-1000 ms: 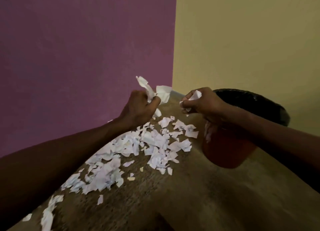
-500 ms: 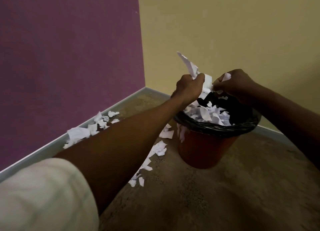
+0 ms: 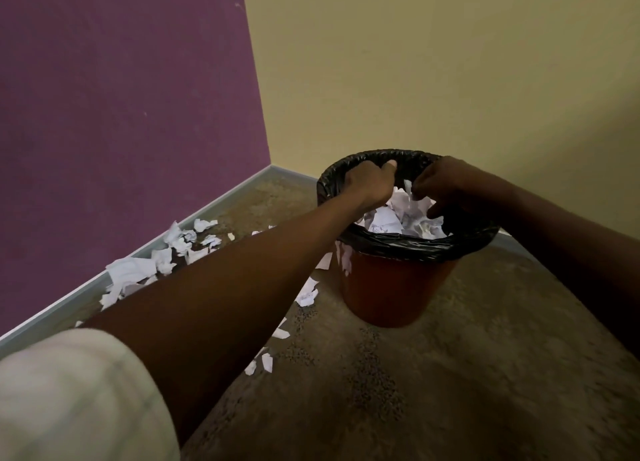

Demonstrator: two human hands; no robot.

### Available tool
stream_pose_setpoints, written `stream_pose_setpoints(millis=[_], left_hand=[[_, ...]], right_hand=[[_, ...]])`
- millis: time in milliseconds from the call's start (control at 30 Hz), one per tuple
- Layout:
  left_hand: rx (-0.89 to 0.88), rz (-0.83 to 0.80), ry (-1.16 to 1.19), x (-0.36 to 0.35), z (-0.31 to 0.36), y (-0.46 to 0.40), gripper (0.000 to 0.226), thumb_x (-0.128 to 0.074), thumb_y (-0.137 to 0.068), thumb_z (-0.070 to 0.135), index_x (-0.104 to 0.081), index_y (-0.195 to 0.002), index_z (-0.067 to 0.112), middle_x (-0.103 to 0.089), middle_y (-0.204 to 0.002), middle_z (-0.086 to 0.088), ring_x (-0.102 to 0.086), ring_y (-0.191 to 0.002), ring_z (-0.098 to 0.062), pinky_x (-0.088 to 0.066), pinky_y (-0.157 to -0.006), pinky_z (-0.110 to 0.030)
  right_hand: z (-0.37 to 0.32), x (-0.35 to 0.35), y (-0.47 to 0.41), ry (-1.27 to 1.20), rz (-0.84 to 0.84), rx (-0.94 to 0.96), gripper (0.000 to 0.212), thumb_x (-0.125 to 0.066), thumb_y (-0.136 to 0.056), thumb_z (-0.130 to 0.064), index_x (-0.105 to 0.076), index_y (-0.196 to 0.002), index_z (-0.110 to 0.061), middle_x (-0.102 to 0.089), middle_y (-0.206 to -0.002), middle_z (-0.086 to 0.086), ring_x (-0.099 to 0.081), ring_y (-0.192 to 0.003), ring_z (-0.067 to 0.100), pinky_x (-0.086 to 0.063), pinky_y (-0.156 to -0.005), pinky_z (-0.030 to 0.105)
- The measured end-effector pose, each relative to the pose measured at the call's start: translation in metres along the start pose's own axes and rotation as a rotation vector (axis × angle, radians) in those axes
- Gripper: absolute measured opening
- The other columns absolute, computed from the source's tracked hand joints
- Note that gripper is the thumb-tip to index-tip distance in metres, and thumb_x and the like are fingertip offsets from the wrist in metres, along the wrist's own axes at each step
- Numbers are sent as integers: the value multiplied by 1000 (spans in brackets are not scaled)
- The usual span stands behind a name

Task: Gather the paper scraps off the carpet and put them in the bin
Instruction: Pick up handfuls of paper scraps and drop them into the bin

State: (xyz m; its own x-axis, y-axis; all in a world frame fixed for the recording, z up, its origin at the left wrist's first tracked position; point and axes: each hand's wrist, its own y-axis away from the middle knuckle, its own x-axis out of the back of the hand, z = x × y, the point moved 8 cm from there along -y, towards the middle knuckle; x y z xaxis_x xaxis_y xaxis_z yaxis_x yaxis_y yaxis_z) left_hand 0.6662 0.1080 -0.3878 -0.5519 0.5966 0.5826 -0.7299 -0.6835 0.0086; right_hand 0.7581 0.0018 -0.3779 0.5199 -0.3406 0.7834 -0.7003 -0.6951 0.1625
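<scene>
Scraps (image 3: 398, 215) dropped — binned, beneath fingers (image 3: 420, 183)

Indoor room corner: purple wall (image 3: 121, 114) meets yellow wall (image 3: 433, 62), carpet (image 3: 381, 391), lined bin (image 3: 398, 287).

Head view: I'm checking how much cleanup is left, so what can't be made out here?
- Scraps on the carpet: the left forearm covers much of the pile.
- Left hand: seen from the back, so whether it holds paper is hidden.
- Bin: how deep the paper goes is hidden by its wall and both hands.
- Right hand: its fingertips are in shadow.
</scene>
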Motion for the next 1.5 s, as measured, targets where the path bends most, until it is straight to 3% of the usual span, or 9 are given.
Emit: stream_pose_setpoints(millis=[100, 200, 267, 433, 700, 833, 1033, 1300, 1500], left_hand=[[-77, 108, -208, 20, 9, 3, 44, -52, -96, 11, -34, -55, 11, -34, -56, -5, -29, -50, -16, -23, -45, -28], [-148, 197, -184, 32, 13, 9, 21, -62, -82, -4, -57, -68, 11, -55, -69, -8, -49, -55, -24, -43, -52, -25], [-205, 225, -44, 40, 18, 19, 4, -70, -83, 3, -70, -79, 5, -71, -75, -11, -68, -55, -22, -58, -57, -30], [-352, 418, -143, 86, 33, 48, 46, -61, -91, 42, -70, -60, 9, -66, -51, 4, -63, -50, -3, -54, -62, -25], [-273, 418, -302, 184, -11, 91, 45, -46, -95, 50, -72, -92, 13, -73, -90, -5, -67, -80, -23, -57, -80, -43], [-273, 361, -393, 233, -36, 127, 46, -47, -101, 37, -71, -87, 1, -72, -84, -18, -69, -71, -26, -59, -74, -41], [-245, 280, -472, 294, -86, 176, 40, -46, -102, 36, -70, -94, 6, -73, -92, -6, -68, -62, -9, -41, -44, -5], [-172, 217, -421, 350, -192, 262, 38, -48, -101, 34, -72, -91, 6, -74, -88, -4, -71, -64, -14, -43, -48, -5], [-6, 335, -208, 374, -301, 320, 30, -55, -98, 29, -73, -92, 5, -74, -84, -3, -69, -60, -8, -47, -50, -9]], right_hand=[[-7, 5, -1, 140, 85, 65, 24, -59, -88, -3, -66, -110, 5, -69, -102, 18, -62, -56, 15, -54, -60, 30], [-22, 11, 4, 277, 219, 157, 23, -60, -85, -6, -69, -104, 2, -70, -100, 21, -66, -84, 35, -57, -79, 42], [-30, 14, 8, 263, 274, 195, 23, -59, -83, -10, -70, -101, -1, -71, -97, 20, -66, -88, 37, -56, -77, 40], [-53, 7, 23, 296, 266, 264, 28, -65, -80, -9, -71, -107, -7, -70, -106, 18, -63, -96, 36, -50, -75, 32], [-141, -28, 66, 308, 259, 494, 42, -66, -84, -16, -62, -124, -5, -63, -124, 18, -58, -115, 34, -45, -93, 34], [-193, -65, 99, 313, 186, 620, 43, -64, -83, -17, -61, -125, -6, -64, -121, 17, -59, -112, 31, -45, -87, 31], [-258, -122, 144, 389, 131, 784, 41, -64, -86, -17, -61, -125, -6, -61, -128, 14, -58, -114, 28, -43, -86, 27], [-320, -209, 183, 502, 2, 893, 36, -65, -86, -15, -63, -121, -4, -63, -122, 16, -60, -108, 28, -39, -79, 24], [-348, -303, 214, 558, -149, 975, 31, -64, -84, -14, -67, -113, -5, -67, -113, 13, -62, -101, 27, -41, -79, 25]])
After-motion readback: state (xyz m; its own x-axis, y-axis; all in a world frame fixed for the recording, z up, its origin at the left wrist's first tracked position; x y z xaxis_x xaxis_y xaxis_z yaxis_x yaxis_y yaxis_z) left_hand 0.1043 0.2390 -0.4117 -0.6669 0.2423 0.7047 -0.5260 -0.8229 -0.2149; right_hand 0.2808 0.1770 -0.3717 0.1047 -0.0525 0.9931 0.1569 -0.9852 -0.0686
